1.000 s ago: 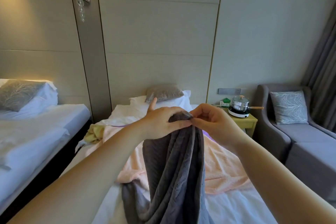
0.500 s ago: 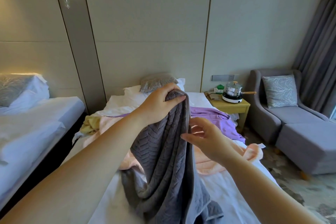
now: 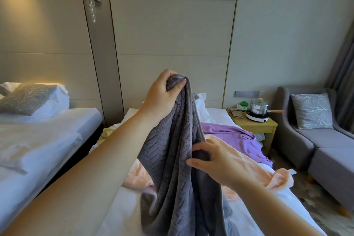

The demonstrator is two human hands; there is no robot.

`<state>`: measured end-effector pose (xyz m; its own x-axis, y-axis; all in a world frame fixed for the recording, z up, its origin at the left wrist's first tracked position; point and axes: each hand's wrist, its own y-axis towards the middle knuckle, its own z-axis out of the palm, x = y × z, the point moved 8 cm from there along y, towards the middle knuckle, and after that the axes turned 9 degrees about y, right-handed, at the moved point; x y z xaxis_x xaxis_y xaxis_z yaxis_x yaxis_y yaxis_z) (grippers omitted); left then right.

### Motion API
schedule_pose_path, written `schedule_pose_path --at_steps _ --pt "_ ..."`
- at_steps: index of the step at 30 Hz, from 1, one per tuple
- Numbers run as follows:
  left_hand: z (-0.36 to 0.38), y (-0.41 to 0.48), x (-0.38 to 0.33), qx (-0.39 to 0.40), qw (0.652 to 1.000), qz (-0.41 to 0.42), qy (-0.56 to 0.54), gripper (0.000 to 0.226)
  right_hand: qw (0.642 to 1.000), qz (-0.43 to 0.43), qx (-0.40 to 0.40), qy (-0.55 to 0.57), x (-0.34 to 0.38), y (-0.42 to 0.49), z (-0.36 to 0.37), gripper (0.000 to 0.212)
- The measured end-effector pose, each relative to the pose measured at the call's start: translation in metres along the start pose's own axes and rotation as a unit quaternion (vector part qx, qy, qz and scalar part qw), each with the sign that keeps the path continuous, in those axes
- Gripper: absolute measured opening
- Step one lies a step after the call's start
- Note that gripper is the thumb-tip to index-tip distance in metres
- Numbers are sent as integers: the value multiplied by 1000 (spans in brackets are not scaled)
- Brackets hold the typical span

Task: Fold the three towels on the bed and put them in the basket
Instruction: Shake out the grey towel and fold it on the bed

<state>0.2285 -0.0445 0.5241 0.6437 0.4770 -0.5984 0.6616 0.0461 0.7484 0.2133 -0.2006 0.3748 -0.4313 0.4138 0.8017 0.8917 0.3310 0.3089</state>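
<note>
Head view, near to far. The grey chevron-textured plush towel (image 3: pixel 178 168) hangs in front of you, its lower end bunched on the white-sheeted bed (image 3: pixel 124 207). Your right hand (image 3: pixel 214 161) pinches the towel's right edge about midway down. Your left hand (image 3: pixel 162 99) is raised above it, fist closed on the top corner.

The step looks like finding the second corner.
- Keep the left grip fixed and high so the cloth hangs clear of the sheet.
- Run the right hand down the same hem without letting go until you reach the corner.
- Spread both hands apart and check the top edge is straight before you fold.
- Risk: the tail drags on the peach crumpled towel (image 3: pixel 138 176) just behind and pulls it along.

Further back lie a purple cloth (image 3: pixel 229 136) and a yellow cloth (image 3: pixel 107 132). I can't tell which is the third towel. Beyond are the wooden nightstand (image 3: pixel 254 126) with a steel lidded pot (image 3: pixel 258 106), and the grey armchair (image 3: pixel 325 149). The basket isn't in view.

Versus 1 s ago: both hands pinched the top together. At 0.5 s ago the right hand was open beside the edge, higher up. Now it's lower and gripping, and the left hand is higher.
</note>
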Motion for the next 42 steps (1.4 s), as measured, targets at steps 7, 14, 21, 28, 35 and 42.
schedule_pose_path --at_steps 7,14,21,28,35,42 --pt "-27 -5 24 -34 997 -47 48 12 999 11 -49 -14 -5 6 -16 21" --pt "-61 -9 56 -9 949 -136 283 10 950 46 -90 296 19 21 -67 16" --pt "52 -59 27 299 930 -43 209 57 971 -31 14 237 55 27 -47 14" --pt "75 -65 21 278 957 -23 86 18 998 -37 -22 47 27 6 -71 20" --pt "63 -39 3 162 986 -15 29 8 999 -20 -20 -18 -8 -7 -64 14" --pt "42 -32 8 116 993 -26 -28 7 999 -15 18 -41 -11 5 -33 31"
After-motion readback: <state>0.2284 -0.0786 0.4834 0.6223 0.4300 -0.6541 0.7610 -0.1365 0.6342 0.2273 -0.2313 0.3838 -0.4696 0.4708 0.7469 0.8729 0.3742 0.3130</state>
